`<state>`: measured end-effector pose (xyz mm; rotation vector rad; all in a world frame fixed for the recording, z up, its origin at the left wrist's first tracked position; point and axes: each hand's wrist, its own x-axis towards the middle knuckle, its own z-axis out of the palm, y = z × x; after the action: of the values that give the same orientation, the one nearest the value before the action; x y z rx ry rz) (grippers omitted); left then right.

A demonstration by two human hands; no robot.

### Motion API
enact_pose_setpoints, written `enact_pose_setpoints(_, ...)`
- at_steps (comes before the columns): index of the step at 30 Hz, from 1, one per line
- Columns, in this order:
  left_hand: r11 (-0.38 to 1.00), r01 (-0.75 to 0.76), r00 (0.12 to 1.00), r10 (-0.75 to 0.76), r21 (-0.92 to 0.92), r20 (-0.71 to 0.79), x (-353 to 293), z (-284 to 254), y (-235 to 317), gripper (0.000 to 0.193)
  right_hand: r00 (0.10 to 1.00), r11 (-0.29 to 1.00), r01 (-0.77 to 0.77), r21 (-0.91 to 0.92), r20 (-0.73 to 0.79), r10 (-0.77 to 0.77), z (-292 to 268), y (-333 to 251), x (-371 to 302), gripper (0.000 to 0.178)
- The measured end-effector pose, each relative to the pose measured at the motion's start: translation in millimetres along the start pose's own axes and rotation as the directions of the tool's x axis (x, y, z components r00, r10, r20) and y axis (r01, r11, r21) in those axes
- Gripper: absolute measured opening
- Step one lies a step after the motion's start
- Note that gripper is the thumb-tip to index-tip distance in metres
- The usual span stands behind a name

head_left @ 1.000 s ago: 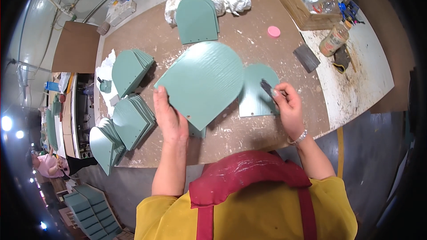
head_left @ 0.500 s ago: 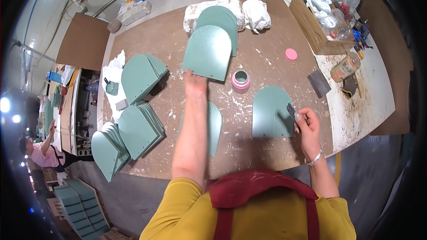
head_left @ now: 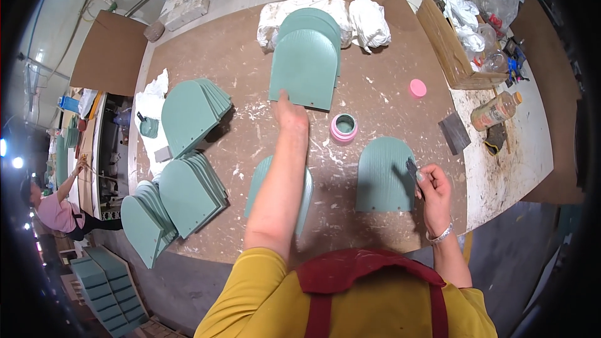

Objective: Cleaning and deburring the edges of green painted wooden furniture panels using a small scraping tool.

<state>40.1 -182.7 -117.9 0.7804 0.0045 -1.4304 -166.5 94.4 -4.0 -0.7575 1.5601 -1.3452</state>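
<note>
My left hand [head_left: 291, 114] grips the lower edge of a sage-green, round-topped panel [head_left: 303, 69], thumb on its face. That panel overlaps other green panels [head_left: 311, 19] leaning on a white wrapped bundle [head_left: 268, 22]. In my right hand [head_left: 434, 191] is a slim dark tool [head_left: 412, 168], its tip over the right edge of a single green panel [head_left: 383, 175] lying flat. A pink jar of green paint [head_left: 344, 130] stands open between my hands. Under my left forearm lies another green panel [head_left: 256, 188], partly hidden.
Fanned stacks of green panels [head_left: 191, 194] fill the table's left side. A pink lid [head_left: 417, 88], a dark flat block [head_left: 454, 135], a bottle [head_left: 496, 111] and a cardboard box [head_left: 447, 50] are on the right. A person [head_left: 59, 213] works at far left.
The panel in my left hand has tilted back and come in line with the panels behind it; its bright glare is gone. My right hand keeps the dark tool by the flat panel's edge.
</note>
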Motion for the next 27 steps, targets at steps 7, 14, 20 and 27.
enact_pose_setpoints(7, 0.903, -0.105, 0.992, 0.123, 0.416, -0.018, -23.1, 11.6, 18.1, 0.031, 0.999, 0.997, 0.018, 0.071, 0.036, -0.021, 1.2, 4.6, 2.0, 0.002)
enact_pose_setpoints(14, 0.645, -0.157, 0.984, 0.164, 0.748, 0.066, -7.2, -9.1, 39.3, 0.034, 0.999, 0.995, 0.020, 0.098, 0.043, -0.025, -2.7, 5.6, -3.0, 0.003)
enact_pose_setpoints(20, 0.771, -0.003, 0.994, 0.071, 0.637, -0.082, -24.6, -3.9, 34.3, 0.028, 0.998, 0.996, 0.011, 0.091, 0.063, -0.017, -3.0, 10.1, -7.3, 0.004)
enact_pose_setpoints(27, 0.849, 0.073, 0.989, 0.007, 0.523, -0.148, -21.2, -8.9, 28.0, 0.030, 0.997, 0.997, 0.014, 0.075, 0.079, -0.020, -7.8, 18.3, -8.8, 0.004)
